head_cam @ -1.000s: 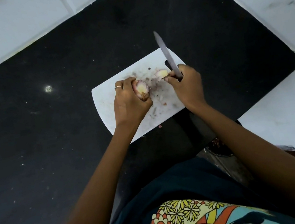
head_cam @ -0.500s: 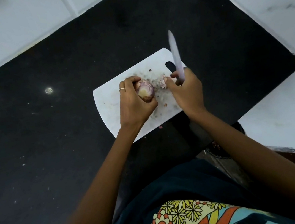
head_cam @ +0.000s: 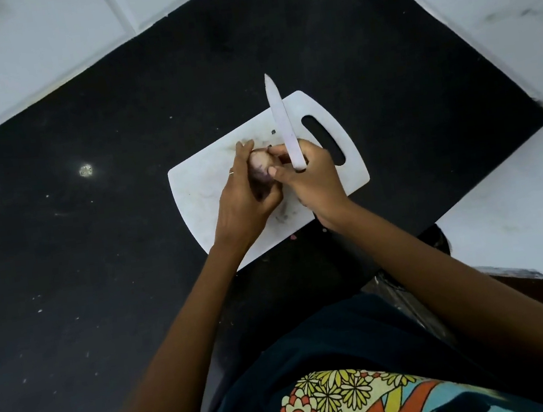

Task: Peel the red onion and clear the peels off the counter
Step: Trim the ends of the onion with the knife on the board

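Note:
A small red onion [head_cam: 260, 166], partly peeled and pale purple, sits between both hands above the white cutting board [head_cam: 200, 194]. My left hand [head_cam: 245, 195] grips the onion from the left, fingers curled round it. My right hand [head_cam: 311, 177] holds a knife [head_cam: 281, 119] by its handle, the pale blade pointing away and up. The thumb and forefinger of that hand pinch at the onion's right side. Small bits of peel [head_cam: 281, 216] lie on the board near its front edge, partly hidden by my hands.
The board lies on a black counter [head_cam: 99, 261] bounded by white tiled walls [head_cam: 21, 48] behind and at the right [head_cam: 516, 175]. A scrap of peel [head_cam: 293, 236] lies on the counter just off the board's front edge. My patterned clothing fills the bottom.
My right hand has come in from the right and now pinches the onion, where before it was apart from it. The knife blade has swung more upright. The loose piece near the right hand is gone from view.

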`<state>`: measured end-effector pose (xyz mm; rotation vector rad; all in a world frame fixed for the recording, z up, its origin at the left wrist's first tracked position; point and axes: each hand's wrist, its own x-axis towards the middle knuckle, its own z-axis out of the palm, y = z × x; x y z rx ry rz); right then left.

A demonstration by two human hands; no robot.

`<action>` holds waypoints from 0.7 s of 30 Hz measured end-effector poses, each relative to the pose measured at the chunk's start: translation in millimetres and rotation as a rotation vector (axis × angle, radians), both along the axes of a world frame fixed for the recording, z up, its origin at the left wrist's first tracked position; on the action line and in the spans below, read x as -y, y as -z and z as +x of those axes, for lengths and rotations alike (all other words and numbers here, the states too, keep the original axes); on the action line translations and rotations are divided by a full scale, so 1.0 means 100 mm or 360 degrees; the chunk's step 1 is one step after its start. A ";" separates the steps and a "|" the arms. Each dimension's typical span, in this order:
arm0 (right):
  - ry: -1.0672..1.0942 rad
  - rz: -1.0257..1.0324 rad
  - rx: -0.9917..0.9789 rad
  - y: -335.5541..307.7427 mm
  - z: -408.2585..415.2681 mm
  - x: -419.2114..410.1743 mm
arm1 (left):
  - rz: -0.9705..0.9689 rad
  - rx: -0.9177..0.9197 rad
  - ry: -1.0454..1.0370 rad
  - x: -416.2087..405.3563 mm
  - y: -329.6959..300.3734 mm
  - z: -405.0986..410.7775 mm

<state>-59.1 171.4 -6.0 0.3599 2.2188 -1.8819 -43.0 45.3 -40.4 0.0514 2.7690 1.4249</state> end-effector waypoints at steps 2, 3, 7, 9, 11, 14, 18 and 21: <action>0.0001 -0.0006 -0.0022 0.02 0.01 -0.01 | 0.0035 0.0034 0.0008 0.00 0.03 0.02; -0.0004 -0.0009 -0.0039 0.02 0.01 -0.01 | 0.0035 0.0012 -0.0013 0.00 0.04 0.02; -0.0052 0.0124 -0.0048 0.05 0.00 -0.06 | -0.0094 -0.0001 -0.0096 0.07 0.02 0.00; -0.0042 0.0226 0.0007 0.06 -0.02 -0.11 | 0.0084 0.0082 -0.0080 0.11 0.00 -0.01; -0.0076 0.0332 0.0072 0.04 -0.03 -0.19 | 0.0122 0.0081 -0.0098 0.14 -0.01 -0.03; -0.0307 0.0539 0.0005 -0.03 -0.02 -0.28 | 0.0170 0.0060 -0.0152 0.18 -0.02 -0.03; -0.0639 0.0900 -0.0172 -0.07 0.06 -0.25 | 0.0202 0.0062 -0.0202 0.15 -0.05 -0.05; -0.0717 0.1051 -0.0220 -0.11 0.09 -0.18 | 0.0189 0.0068 -0.0216 0.13 -0.07 -0.08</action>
